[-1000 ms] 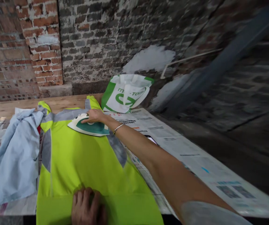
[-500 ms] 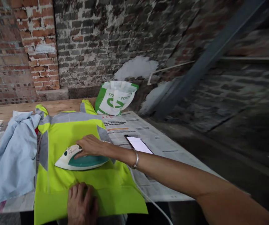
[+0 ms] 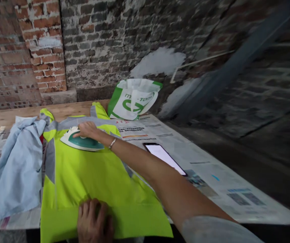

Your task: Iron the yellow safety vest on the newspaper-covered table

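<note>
A bright yellow-green safety vest with grey reflective bands lies spread out, its hem toward me. On its upper part rests a white and teal clothes iron, tip pointing left. My right hand is closed around the iron's handle, with my arm reaching across the vest. Down at the hem, my left hand lies on the fabric, fingers forward and pressing on it; the thumb side is in shadow.
A crumpled light blue garment lies left of the vest. To the right are a lit phone and newspaper sheets covering the table. A white and green bag stands at the back, before a brick wall.
My right hand has slid the iron away from me, from mid-vest to near the upper grey band. My left hand stays on the hem. The view has shifted slightly.
</note>
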Demonstrator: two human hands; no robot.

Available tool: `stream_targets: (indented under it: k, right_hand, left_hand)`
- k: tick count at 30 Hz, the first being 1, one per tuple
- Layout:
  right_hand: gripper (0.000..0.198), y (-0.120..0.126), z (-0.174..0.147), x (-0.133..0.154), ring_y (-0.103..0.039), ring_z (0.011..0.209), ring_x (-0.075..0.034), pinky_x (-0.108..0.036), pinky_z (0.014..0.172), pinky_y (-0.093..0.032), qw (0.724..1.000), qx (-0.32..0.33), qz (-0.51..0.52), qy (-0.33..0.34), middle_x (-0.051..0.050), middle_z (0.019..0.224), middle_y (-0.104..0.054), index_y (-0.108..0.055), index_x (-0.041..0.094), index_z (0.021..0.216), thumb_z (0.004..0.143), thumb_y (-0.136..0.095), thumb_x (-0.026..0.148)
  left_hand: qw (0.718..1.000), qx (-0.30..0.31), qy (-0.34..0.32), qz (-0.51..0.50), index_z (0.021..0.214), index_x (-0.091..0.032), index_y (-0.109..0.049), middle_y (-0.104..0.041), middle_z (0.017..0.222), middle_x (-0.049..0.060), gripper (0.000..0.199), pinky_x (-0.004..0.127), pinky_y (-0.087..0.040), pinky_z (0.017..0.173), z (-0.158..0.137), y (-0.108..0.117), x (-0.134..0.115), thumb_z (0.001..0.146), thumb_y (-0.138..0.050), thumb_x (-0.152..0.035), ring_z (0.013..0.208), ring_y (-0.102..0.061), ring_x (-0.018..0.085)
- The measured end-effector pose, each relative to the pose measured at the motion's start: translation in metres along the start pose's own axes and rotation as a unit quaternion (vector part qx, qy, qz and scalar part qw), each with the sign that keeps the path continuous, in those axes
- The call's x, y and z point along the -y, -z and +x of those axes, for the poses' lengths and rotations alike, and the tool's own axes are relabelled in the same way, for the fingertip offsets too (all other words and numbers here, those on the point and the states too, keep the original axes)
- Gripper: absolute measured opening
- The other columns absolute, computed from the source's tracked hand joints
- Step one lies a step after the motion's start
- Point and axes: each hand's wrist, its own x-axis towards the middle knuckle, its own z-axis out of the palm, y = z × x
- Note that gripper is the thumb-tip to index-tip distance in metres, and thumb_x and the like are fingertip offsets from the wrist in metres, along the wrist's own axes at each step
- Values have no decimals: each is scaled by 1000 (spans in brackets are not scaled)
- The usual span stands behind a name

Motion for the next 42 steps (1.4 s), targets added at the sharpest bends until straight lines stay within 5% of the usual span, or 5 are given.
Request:
stream_targets:
  k: [5, 11, 21, 30, 42]
  right_hand:
    - [72, -1, 45, -18, -69, 124, -35, -38, 99, -53, 998, -23, 17, -64, -25, 131, -73, -76, 13, 128, 92, -64, 74]
    - [73, 4, 43, -30, -71, 118, -35, -36, 93, -54, 999, 18, 23, -34, -20, 127, -77, -77, 16, 126, 86, -68, 77]
    - [57, 20, -76, -6, -77, 101, -28, -28, 75, -50, 993, 86, 16, 82, -10, 105, -83, -82, 24, 98, 84, -70, 78]
    - [56, 15, -174, 8, -78, 100, -31, -30, 73, -49, 990, 95, 16, 99, -12, 99, -83, -81, 25, 104, 88, -66, 77]
    - [65, 5, -89, -38, -75, 108, -33, -32, 81, -50, 999, 31, 2, 24, -14, 108, -82, -79, 24, 109, 85, -64, 83]
  left_hand:
    - [1000, 30, -1, 7, 118, -24, -68, -72, 107, 8, 30, 40, -52, 85, 0, 4, 0, 91, -62, -16, 96, -66, 24]
    - [1000, 8, 2, -2, 117, -23, -68, -73, 104, 8, 27, 41, -52, 84, 3, 4, -2, 93, -58, -16, 94, -66, 24]
    - [998, 31, -51, 37, 114, -23, -67, -73, 101, 5, 22, 39, -50, 81, 15, 15, 5, 95, -58, -18, 90, -65, 24]
    - [996, 29, -64, 47, 112, -24, -67, -72, 100, 5, 24, 37, -49, 77, 16, 16, 9, 92, -58, -16, 85, -65, 23]
    - [999, 15, -25, 16, 116, -24, -68, -72, 104, 8, 24, 39, -47, 84, 7, 7, 5, 97, -56, -18, 93, -64, 24]
